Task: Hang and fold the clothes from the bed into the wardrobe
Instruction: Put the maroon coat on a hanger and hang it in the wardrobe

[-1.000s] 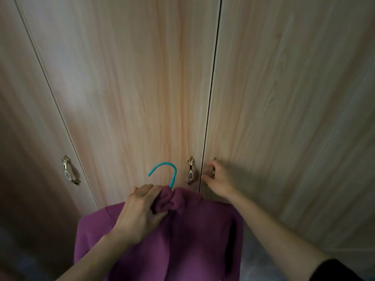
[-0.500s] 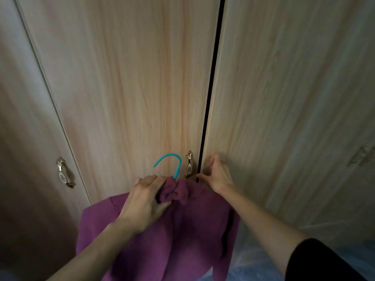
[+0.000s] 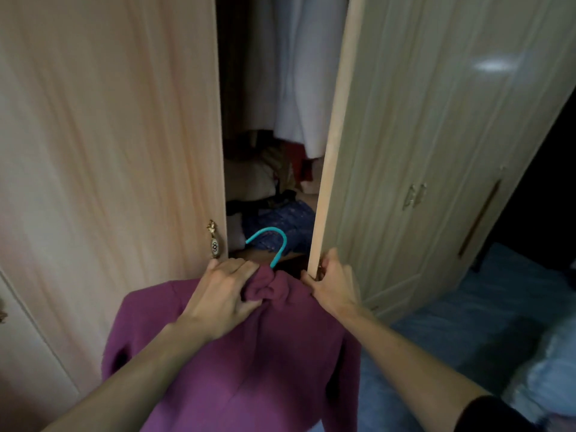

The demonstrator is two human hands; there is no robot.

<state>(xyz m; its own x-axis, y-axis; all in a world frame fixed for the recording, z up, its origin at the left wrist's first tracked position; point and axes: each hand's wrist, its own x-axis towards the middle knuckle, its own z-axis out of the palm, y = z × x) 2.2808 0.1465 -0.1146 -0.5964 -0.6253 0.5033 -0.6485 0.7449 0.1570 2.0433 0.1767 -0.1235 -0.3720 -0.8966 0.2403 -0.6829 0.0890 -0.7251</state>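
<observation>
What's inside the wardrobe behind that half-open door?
A pale garment hangs at the top; below it lies a jumbled pile of clothes, with a blue patterned cloth in front. The left door and the half-open right door hide the rest, rail included.

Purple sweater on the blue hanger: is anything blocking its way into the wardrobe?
Yes. The pale wooden right door, gripped at its edge by the right hand, is only partly open, and the left door is shut. The gap looks narrower than the purple sweater.
</observation>
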